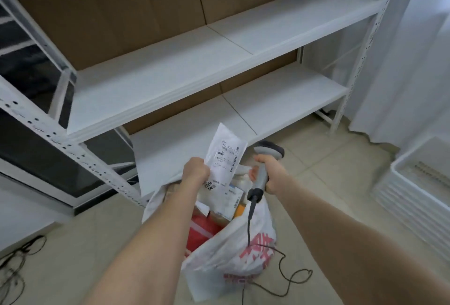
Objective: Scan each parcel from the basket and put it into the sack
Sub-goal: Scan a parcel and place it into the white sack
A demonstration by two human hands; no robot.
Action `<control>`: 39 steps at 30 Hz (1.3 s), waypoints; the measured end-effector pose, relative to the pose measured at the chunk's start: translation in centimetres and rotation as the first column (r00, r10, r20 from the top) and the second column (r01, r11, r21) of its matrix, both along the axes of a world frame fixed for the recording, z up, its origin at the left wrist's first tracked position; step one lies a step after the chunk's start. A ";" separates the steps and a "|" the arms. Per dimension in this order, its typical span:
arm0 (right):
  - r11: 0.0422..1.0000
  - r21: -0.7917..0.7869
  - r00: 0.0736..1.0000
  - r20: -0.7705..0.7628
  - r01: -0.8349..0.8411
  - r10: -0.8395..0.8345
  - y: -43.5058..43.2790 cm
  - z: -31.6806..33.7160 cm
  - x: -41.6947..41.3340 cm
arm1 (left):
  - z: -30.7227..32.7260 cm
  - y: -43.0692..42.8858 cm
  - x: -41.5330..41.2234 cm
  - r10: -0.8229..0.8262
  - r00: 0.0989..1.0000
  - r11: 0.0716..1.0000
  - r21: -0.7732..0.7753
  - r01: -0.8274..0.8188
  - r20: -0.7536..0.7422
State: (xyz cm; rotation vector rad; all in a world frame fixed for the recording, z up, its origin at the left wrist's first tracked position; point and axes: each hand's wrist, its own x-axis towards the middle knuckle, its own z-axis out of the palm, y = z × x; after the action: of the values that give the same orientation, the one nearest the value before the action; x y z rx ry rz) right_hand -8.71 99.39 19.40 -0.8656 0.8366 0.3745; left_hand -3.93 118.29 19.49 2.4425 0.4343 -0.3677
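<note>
While the left hand (196, 170) pinches the parcel (225, 156) label-up above the sack (226, 253), the right hand (271, 174) curls round the scanner (262, 172) alongside it, seemingly ready to read it.

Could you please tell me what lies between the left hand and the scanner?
Head view: the labelled white parcel the left hand grips, then the open mouth of the sack beside the scanner.

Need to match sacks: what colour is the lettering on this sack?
Red, on the white sack, clearest in the head view.
</note>
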 end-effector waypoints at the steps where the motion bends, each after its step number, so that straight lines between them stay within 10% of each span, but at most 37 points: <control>1: 1.000 -0.011 0.999 -0.039 0.013 -0.013 1.4 -1.1 0.5 | -1.3 1.4 0.8 -0.039 0.999 0.999 0.032 0.039 -0.017; 18: 0.979 -0.198 0.979 -0.181 0.056 -0.093 7.5 -18.6 0.4 | -20.5 1.0 4.2 -0.670 0.669 0.612 0.269 0.743 -0.321; 26: 0.848 -0.495 0.956 -0.099 0.192 -0.275 7.8 -17.0 4.4 | -21.5 -0.3 4.9 -0.711 0.660 0.616 0.240 0.751 -0.243; 34: 0.646 -0.743 0.961 -0.272 -0.176 -0.051 12.3 -16.2 7.6 | -19.8 1.7 6.3 -0.601 0.696 0.580 0.385 0.718 -0.393; 39: 0.722 -0.650 0.959 -0.274 -0.237 0.068 13.9 -17.3 8.6 | -19.1 2.5 8.1 -0.652 0.593 0.616 0.128 0.778 -0.473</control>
State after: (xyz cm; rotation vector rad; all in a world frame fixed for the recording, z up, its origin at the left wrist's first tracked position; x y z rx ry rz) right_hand -0.15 113.29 2.13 -1.6146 1.1524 0.3162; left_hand 4.18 120.82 0.42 2.7761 -0.4590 -1.2353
